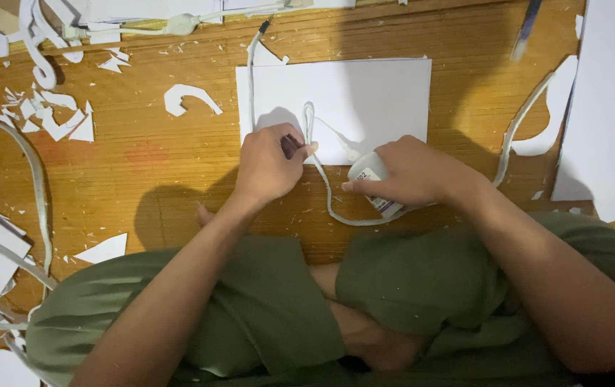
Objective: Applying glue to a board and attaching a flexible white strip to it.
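Right hand (411,172) clamping white glue bottle (370,179), nozzle tilting over white sheet (365,93); left hand (268,163) pinching looped paper strip (310,125) onto it; gluing underway, strip's tail trailing loose on wooden floor (142,158)

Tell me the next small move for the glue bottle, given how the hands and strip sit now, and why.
Probably tip the white glue bottle closer so its nozzle meets the looped white strip. The right hand holds the bottle angled toward the loop, nozzle just short of it, while the left hand pins the strip on the white sheet.
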